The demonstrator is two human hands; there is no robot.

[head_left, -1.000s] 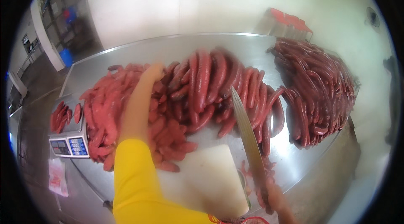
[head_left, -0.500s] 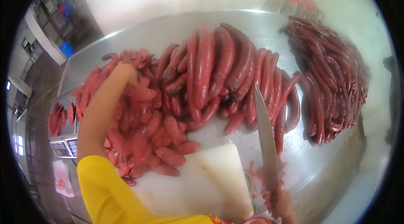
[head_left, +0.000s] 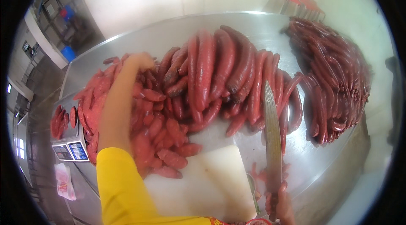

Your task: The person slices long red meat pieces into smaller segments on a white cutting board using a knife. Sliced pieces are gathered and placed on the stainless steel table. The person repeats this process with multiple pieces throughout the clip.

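My left hand point(head_left: 144, 61) reaches from a yellow sleeve into the upper part of a heap of cut red sausage pieces point(head_left: 173, 132); its fingers are bent down, blurred and partly hidden. Whole long sausages point(head_left: 205, 64) lie beside that heap. At lower right, my right hand point(head_left: 284, 204) grips a long knife point(head_left: 272, 132), its blade pointing away from me over the steel table. A white cutting board point(head_left: 211, 187) lies below the pieces, left of the knife.
A large pile of darker sausages point(head_left: 330, 77) covers the right of the steel table point(head_left: 105, 51). At left stand a scale point(head_left: 67, 151) with several pieces on it and a plastic bag point(head_left: 65, 182). Metal containers with red tops point(head_left: 298, 1) are by the wall.
My left hand dipped nearer and left about half a second ago, then moved up and right over the pieces. The knife in my right hand has shifted rightward in view since the first frame.
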